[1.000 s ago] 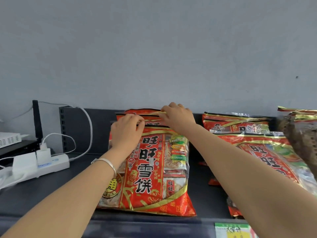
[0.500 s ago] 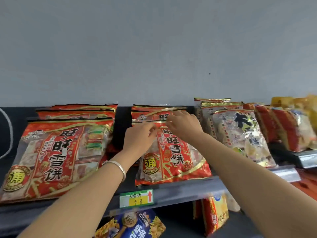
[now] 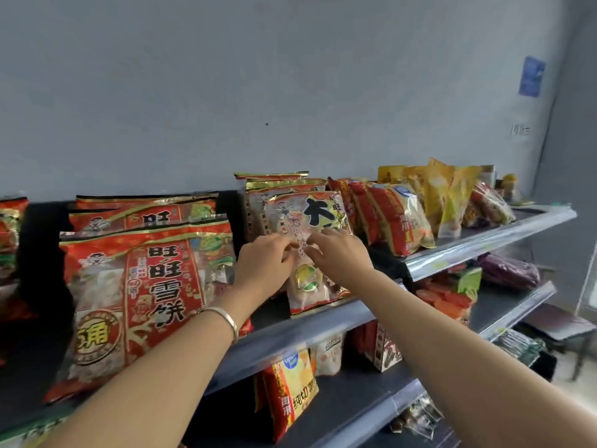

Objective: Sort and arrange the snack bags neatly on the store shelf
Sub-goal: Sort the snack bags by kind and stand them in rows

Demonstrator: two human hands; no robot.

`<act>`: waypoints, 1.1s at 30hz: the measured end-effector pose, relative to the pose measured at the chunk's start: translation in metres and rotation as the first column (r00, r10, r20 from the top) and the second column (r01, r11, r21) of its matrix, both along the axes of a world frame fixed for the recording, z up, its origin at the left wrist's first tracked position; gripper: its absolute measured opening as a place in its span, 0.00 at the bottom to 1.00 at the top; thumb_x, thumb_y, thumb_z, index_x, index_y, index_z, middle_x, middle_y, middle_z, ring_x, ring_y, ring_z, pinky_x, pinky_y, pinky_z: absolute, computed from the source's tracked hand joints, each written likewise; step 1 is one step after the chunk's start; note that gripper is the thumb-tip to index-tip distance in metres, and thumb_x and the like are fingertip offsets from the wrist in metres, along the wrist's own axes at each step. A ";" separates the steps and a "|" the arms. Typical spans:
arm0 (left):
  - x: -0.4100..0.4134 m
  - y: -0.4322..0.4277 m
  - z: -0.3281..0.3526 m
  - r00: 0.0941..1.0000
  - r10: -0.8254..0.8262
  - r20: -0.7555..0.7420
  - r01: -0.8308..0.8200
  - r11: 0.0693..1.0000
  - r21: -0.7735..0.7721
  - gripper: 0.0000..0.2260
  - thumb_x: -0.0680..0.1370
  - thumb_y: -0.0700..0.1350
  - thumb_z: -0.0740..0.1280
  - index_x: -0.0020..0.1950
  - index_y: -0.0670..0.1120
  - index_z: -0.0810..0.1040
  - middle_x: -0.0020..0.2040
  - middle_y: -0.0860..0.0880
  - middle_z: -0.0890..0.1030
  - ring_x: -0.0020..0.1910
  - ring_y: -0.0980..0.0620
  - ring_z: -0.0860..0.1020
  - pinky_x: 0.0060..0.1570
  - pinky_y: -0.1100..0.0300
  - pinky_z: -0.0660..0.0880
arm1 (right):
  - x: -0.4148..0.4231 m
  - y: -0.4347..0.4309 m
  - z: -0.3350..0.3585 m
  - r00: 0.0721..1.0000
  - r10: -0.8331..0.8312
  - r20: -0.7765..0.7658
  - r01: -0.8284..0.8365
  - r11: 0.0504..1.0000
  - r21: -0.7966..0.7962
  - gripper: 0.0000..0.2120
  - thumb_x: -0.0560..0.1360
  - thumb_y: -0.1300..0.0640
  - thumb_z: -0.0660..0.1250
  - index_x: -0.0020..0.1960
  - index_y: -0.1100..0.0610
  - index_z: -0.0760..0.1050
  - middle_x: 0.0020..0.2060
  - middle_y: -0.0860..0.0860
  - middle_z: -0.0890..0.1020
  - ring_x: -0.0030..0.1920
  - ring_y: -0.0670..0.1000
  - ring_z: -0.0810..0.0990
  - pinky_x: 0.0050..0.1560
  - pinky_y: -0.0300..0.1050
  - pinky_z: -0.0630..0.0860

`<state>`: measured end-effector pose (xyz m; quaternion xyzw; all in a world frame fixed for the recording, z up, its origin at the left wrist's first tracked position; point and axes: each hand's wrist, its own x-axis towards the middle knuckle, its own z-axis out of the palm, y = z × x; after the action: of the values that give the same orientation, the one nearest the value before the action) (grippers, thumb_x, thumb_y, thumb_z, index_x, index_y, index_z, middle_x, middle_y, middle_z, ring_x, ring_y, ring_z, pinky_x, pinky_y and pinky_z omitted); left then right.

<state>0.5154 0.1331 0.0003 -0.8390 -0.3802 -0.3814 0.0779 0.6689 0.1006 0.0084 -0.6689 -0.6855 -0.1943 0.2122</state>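
A pale rice cracker bag [image 3: 311, 212] with a large black character leans upright at the front of the top shelf [image 3: 307, 331], with similar bags stacked behind it. My left hand [image 3: 263, 265] and my right hand [image 3: 339, 258] meet on its front, fingertips pinching the film near the middle. The bag's middle is hidden by my hands. To the left, a stack of big red snow cracker bags [image 3: 145, 286] leans back in a neat row.
Right of the pale bag stand red and yellow snack bags [image 3: 397, 218] and yellow pouches [image 3: 445, 195] on a second shelf section. Lower shelves hold an orange chip bag [image 3: 290, 389] and other packs. A grey wall rises behind.
My view and both hands have shifted right along the shelf, from the first red bag stack, to the second red stack, and now onto the pale cracker bag.
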 end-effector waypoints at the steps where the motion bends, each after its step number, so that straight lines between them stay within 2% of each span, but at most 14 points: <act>1: 0.011 0.007 0.000 1.000 -0.017 0.006 0.017 1.000 0.001 0.11 0.79 0.49 0.62 0.59 0.50 0.78 0.54 0.52 0.81 0.52 0.52 0.78 0.47 0.58 0.73 | 0.011 0.003 0.001 1.000 -0.024 0.007 0.024 1.000 -0.001 0.16 0.81 0.46 0.56 0.63 0.51 0.74 0.61 0.51 0.78 0.61 0.56 0.75 0.54 0.51 0.72; 5: 0.060 0.039 0.005 0.997 -0.076 0.017 0.075 0.997 0.026 0.10 0.79 0.49 0.62 0.58 0.50 0.78 0.54 0.53 0.81 0.52 0.53 0.77 0.49 0.59 0.70 | 0.061 0.016 0.008 0.994 -0.110 0.001 0.110 0.994 -0.010 0.16 0.81 0.46 0.55 0.64 0.50 0.74 0.60 0.50 0.77 0.61 0.55 0.74 0.57 0.53 0.71; 9: 0.123 0.059 0.015 0.980 -0.199 0.024 0.197 0.979 0.060 0.10 0.79 0.48 0.63 0.58 0.50 0.78 0.55 0.52 0.80 0.54 0.51 0.76 0.51 0.57 0.70 | 0.114 0.025 0.014 0.978 -0.206 -0.023 0.206 0.979 0.009 0.15 0.81 0.46 0.55 0.60 0.50 0.76 0.57 0.50 0.78 0.58 0.55 0.75 0.55 0.52 0.71; 11: 0.155 0.063 0.017 0.959 -0.278 0.061 0.276 0.960 0.036 0.10 0.79 0.47 0.63 0.58 0.49 0.78 0.55 0.51 0.80 0.54 0.51 0.76 0.51 0.58 0.72 | 0.141 0.025 0.014 0.968 -0.252 -0.007 0.252 0.968 -0.003 0.15 0.81 0.46 0.55 0.60 0.51 0.75 0.57 0.50 0.78 0.59 0.56 0.74 0.55 0.52 0.71; 14: 0.196 0.072 0.013 0.937 -0.338 0.088 0.340 0.940 -0.019 0.11 0.79 0.47 0.63 0.60 0.48 0.76 0.57 0.50 0.78 0.56 0.51 0.74 0.52 0.59 0.71 | 0.178 0.023 0.015 0.941 -0.333 -0.062 0.332 0.943 -0.016 0.17 0.81 0.47 0.55 0.63 0.52 0.74 0.59 0.52 0.77 0.61 0.57 0.74 0.57 0.53 0.70; 18: 0.238 0.089 0.009 0.917 -0.356 0.179 0.378 0.921 -0.100 0.20 0.79 0.49 0.63 0.70 0.47 0.68 0.66 0.47 0.72 0.65 0.49 0.70 0.61 0.56 0.69 | 0.223 0.031 0.014 0.913 -0.363 -0.188 0.366 0.930 -0.020 0.19 0.81 0.46 0.56 0.70 0.52 0.69 0.65 0.54 0.74 0.65 0.58 0.71 0.59 0.52 0.69; 21: 0.268 0.101 0.006 0.911 -0.305 0.277 0.366 0.908 -0.205 0.31 0.78 0.53 0.63 0.76 0.45 0.55 0.72 0.45 0.64 0.71 0.48 0.63 0.67 0.55 0.64 | 0.252 0.048 0.012 0.876 -0.343 -0.338 0.355 0.934 -0.026 0.25 0.80 0.44 0.58 0.74 0.52 0.62 0.69 0.56 0.69 0.68 0.59 0.67 0.63 0.53 0.65; 23: 0.287 0.106 0.004 0.902 -0.246 0.355 0.350 0.897 -0.268 0.37 0.77 0.54 0.64 0.78 0.46 0.46 0.75 0.44 0.57 0.74 0.47 0.56 0.70 0.55 0.59 | 0.272 0.063 0.011 0.840 -0.323 -0.436 0.327 0.943 -0.069 0.31 0.79 0.41 0.59 0.77 0.51 0.56 0.71 0.57 0.66 0.69 0.60 0.67 0.65 0.54 0.65; 25: 0.305 0.107 0.002 0.872 -0.185 0.453 0.351 0.882 -0.314 0.40 0.77 0.52 0.65 0.77 0.47 0.39 0.77 0.44 0.47 0.76 0.48 0.50 0.71 0.56 0.54 | 0.290 0.078 0.010 0.776 -0.246 -0.580 0.230 0.968 -0.103 0.39 0.75 0.37 0.62 0.78 0.50 0.48 0.73 0.58 0.64 0.69 0.60 0.69 0.65 0.56 0.70; 27: 0.322 0.106 -0.002 0.833 -0.143 0.535 0.371 0.861 -0.348 0.42 0.77 0.50 0.66 0.76 0.50 0.36 0.77 0.44 0.42 0.76 0.48 0.49 0.70 0.58 0.53 | 0.306 0.092 0.009 0.664 -0.116 -0.739 0.070 0.993 -0.094 0.44 0.73 0.35 0.64 0.78 0.47 0.44 0.73 0.58 0.65 0.65 0.59 0.74 0.60 0.56 0.75; 29: 0.340 0.104 -0.004 0.817 -0.118 0.565 0.356 0.874 -0.331 0.44 0.76 0.50 0.67 0.75 0.53 0.34 0.77 0.44 0.42 0.75 0.48 0.52 0.70 0.57 0.57 | 0.317 0.100 0.011 0.565 -0.015 -0.825 -0.065 0.996 -0.063 0.43 0.73 0.37 0.65 0.78 0.45 0.44 0.71 0.55 0.69 0.61 0.56 0.77 0.55 0.52 0.78; 33: 0.365 0.106 -0.001 0.809 -0.058 0.585 0.288 0.907 -0.308 0.46 0.75 0.53 0.68 0.75 0.55 0.33 0.76 0.44 0.44 0.75 0.48 0.54 0.71 0.53 0.60 | 0.342 0.112 0.014 0.618 0.110 -0.779 -0.128 0.991 0.038 0.41 0.72 0.35 0.65 0.77 0.43 0.48 0.68 0.50 0.73 0.57 0.53 0.80 0.54 0.57 0.80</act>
<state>0.8808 0.2392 -0.0007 -0.7189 -0.3733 -0.5357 -0.2386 1.0106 0.2129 0.0224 -0.6422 -0.5711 0.1356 0.4929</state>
